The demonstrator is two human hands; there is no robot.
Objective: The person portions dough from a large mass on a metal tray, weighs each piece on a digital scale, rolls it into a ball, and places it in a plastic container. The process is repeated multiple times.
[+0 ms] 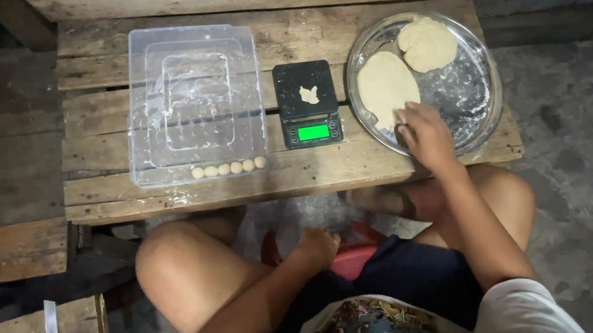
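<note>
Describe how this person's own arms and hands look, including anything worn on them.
Both hands are bare: the left hand and right hand show no gloves, and no rings or watch can be made out. The forearms are uncovered. Short white sleeves end near the elbows. Light flour seems to dust the right hand's fingertips.

The right hand rests on the near rim of a round metal tray, fingertips touching the lower edge of a flattened dough piece; whether it pinches the dough is hard to tell. Beyond that hand lies a second dough lump. Just left of it stands a small black scale bearing a dough scrap. Farther left, a clear plastic container holds a row of dough balls. The left hand is curled loosely between the knees, below the wooden table.
</note>
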